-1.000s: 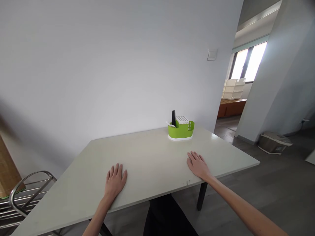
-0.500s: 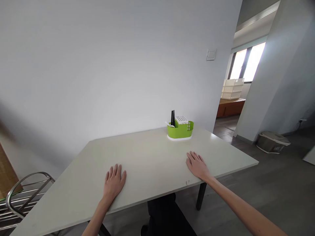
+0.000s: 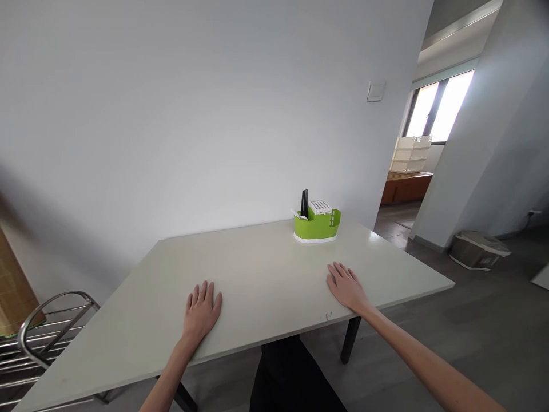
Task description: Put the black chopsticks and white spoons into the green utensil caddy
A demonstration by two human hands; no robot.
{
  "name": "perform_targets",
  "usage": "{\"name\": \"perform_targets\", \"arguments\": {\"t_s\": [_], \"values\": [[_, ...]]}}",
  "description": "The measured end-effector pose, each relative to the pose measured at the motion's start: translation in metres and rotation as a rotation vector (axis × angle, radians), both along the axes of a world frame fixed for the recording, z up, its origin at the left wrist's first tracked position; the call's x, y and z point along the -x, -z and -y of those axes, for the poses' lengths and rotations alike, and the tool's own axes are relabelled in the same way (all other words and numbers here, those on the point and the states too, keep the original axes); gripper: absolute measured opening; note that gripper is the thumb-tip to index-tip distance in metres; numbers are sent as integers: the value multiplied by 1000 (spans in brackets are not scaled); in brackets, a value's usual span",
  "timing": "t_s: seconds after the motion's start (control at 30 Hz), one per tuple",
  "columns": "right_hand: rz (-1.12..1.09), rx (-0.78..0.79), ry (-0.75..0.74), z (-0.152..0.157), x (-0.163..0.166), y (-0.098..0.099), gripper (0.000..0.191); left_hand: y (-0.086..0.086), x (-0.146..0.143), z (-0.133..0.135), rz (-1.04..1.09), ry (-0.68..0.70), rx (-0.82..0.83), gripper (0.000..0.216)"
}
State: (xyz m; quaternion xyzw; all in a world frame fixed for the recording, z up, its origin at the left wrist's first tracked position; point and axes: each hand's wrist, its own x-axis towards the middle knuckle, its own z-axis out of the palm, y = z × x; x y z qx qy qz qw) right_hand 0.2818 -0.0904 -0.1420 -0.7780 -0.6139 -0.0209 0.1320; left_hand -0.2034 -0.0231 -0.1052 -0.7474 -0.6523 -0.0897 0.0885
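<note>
My left hand (image 3: 201, 313) lies flat, palm down, on the white table (image 3: 257, 269), left of the middle near the front edge. Its fingers are stretched out and hold nothing. My right hand (image 3: 346, 286) rests the same way farther right, with fingers extended. Beyond it, by the wall, stands a green utensil caddy (image 3: 316, 227) with a white base and a white slotted top. Black chopsticks (image 3: 304, 203) stand upright in its left part, beside a white spoon-like handle (image 3: 295, 213). Neither hand touches the caddy.
A metal rack (image 3: 51, 326) stands at the table's left side. A wall with a switch (image 3: 375, 91) rises behind the table. To the right are a lidded bin (image 3: 478, 250) on the floor and white stacked crates (image 3: 412, 154) by a window.
The view has shifted slightly, so the table and caddy appear a little higher and farther right. Both hands stay flat in the same places on the table.
</note>
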Motion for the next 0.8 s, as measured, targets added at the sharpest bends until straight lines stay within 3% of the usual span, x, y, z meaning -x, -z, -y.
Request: {"name": "perform_targets", "arguments": {"t_s": [0.23,0.8], "values": [[8,-20,-7,-1,-3,5,62,2,0,0,41,13,-9,67],[5,-4,6,0,2,-5,61,-3,-2,-1,-16,7,-15,67]]}}
